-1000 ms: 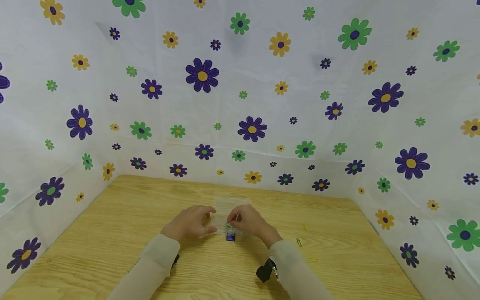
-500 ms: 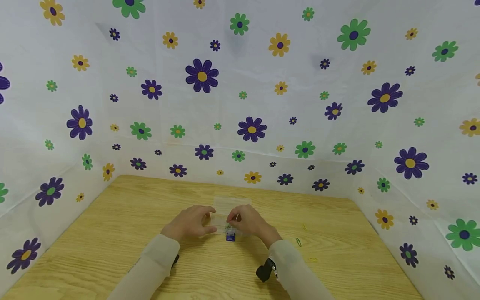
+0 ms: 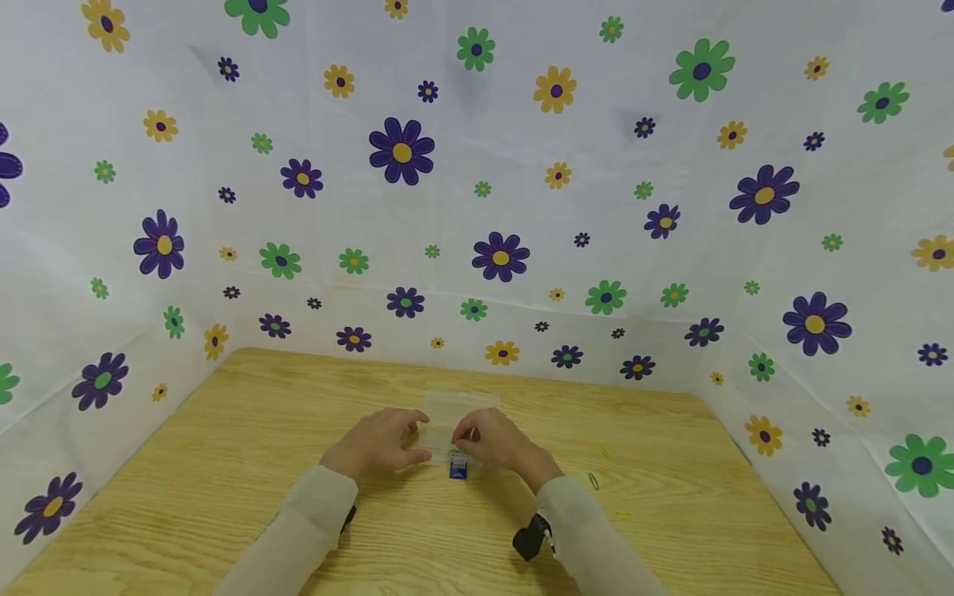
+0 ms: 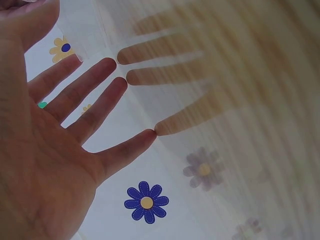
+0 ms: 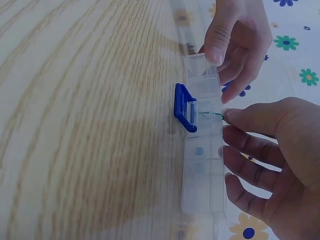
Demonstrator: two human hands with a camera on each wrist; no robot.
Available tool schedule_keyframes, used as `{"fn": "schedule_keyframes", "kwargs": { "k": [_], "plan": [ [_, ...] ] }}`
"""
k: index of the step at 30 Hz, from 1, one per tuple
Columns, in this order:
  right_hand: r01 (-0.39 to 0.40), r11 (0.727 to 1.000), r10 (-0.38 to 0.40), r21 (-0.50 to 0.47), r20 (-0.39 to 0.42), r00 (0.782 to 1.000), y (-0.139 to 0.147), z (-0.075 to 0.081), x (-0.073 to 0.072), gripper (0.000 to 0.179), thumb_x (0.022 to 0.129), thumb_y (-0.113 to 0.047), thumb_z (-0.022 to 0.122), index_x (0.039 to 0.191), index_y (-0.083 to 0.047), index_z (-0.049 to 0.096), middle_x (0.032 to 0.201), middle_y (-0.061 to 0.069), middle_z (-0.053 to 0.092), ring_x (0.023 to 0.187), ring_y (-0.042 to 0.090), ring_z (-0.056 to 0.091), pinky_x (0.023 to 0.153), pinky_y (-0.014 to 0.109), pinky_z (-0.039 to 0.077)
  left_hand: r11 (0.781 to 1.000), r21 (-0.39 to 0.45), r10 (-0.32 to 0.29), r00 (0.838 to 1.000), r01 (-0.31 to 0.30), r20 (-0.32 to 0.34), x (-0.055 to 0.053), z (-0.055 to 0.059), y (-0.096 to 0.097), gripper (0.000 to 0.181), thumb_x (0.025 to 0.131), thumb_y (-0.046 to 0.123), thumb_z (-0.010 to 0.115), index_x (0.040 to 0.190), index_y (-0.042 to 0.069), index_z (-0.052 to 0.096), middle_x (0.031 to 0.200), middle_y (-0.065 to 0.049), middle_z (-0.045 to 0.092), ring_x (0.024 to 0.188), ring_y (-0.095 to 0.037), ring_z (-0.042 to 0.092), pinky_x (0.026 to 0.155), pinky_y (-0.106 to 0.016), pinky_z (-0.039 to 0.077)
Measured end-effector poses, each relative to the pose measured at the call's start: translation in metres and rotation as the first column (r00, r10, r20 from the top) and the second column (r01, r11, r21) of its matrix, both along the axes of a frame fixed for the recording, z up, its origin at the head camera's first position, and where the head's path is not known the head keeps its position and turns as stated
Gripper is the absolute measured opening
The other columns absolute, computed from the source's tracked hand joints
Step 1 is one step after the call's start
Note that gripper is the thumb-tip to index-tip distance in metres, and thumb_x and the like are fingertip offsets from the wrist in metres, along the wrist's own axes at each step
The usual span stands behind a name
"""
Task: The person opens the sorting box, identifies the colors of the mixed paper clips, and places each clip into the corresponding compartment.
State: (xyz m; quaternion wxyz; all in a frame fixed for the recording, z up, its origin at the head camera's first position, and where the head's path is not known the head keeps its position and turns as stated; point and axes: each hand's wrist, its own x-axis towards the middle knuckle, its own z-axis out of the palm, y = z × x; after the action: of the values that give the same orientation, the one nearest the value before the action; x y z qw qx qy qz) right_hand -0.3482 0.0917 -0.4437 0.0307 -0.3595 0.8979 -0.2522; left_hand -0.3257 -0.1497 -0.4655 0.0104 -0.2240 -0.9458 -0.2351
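Note:
A clear plastic compartment box [image 5: 202,187] with a blue latch [image 5: 184,107] sits on the table, its lid [image 3: 447,401] folded open at the back. At the box's left end, my left hand [image 3: 378,441] rests with its thumb [image 5: 215,56] right at the corner. Its other fingers [image 4: 95,107] are straight and spread, tips at the table surface in the left wrist view. My right hand [image 3: 492,436] pinches a green paper clip [image 5: 219,115] between thumb and finger, over the middle compartment behind the latch. The right hand's other fingers reach along the box's back rim.
To the right on the wooden table [image 3: 298,397] lie a green paper clip [image 3: 593,481] and two yellow paper clips [image 3: 623,516], spaced apart. A white flowered sheet [image 3: 477,215] stands around the table's back and sides.
The green paper clip has sunk lower into the box with my right fingers around it, less of it showing. My left hand has stayed in place.

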Motion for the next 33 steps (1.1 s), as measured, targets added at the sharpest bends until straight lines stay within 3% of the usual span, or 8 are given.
{"fn": "schedule_keyframes", "kwargs": {
  "k": [13, 21, 33],
  "plan": [
    [-0.084, 0.995, 0.086, 0.048, -0.051, 0.995, 0.001, 0.0, -0.002, 0.014, 0.098, -0.01, 0.069, 0.095, -0.005, 0.081, 0.089, 0.006, 0.072, 0.075, 0.005, 0.058, 0.068, 0.018, 0.05, 1.0, -0.007, -0.005, 1.0, 0.005, -0.018, 0.001, -0.002, -0.001, 0.06, 0.089, 0.046, 0.077, 0.135, 0.01, 0.064, 0.117, -0.006, 0.071, 0.109, -0.024, 0.066, 0.102, -0.05, 0.053],
    [-0.042, 0.999, 0.042, 0.011, -0.005, 0.999, 0.012, 0.008, 0.002, 0.013, 0.1, -0.014, 0.067, 0.1, -0.008, 0.079, 0.097, 0.004, 0.076, 0.083, 0.008, 0.063, 0.076, 0.022, 0.054, 1.0, -0.009, 0.012, 1.0, -0.012, -0.011, 0.0, -0.003, 0.0, 0.059, 0.089, 0.046, 0.078, 0.135, 0.011, 0.064, 0.117, -0.004, 0.071, 0.107, -0.022, 0.065, 0.101, -0.049, 0.054],
    [-0.101, 0.994, 0.103, -0.037, 0.038, 0.994, 0.041, 0.021, 0.009, 0.018, 0.102, -0.015, 0.065, 0.106, -0.001, 0.077, 0.097, 0.006, 0.076, 0.081, 0.01, 0.066, 0.075, 0.022, 0.056, 0.999, -0.022, 0.042, 0.999, -0.042, 0.006, 0.002, -0.001, 0.002, 0.06, 0.089, 0.047, 0.078, 0.136, 0.013, 0.064, 0.119, -0.003, 0.071, 0.111, -0.022, 0.065, 0.105, -0.048, 0.052]
  ]
}}
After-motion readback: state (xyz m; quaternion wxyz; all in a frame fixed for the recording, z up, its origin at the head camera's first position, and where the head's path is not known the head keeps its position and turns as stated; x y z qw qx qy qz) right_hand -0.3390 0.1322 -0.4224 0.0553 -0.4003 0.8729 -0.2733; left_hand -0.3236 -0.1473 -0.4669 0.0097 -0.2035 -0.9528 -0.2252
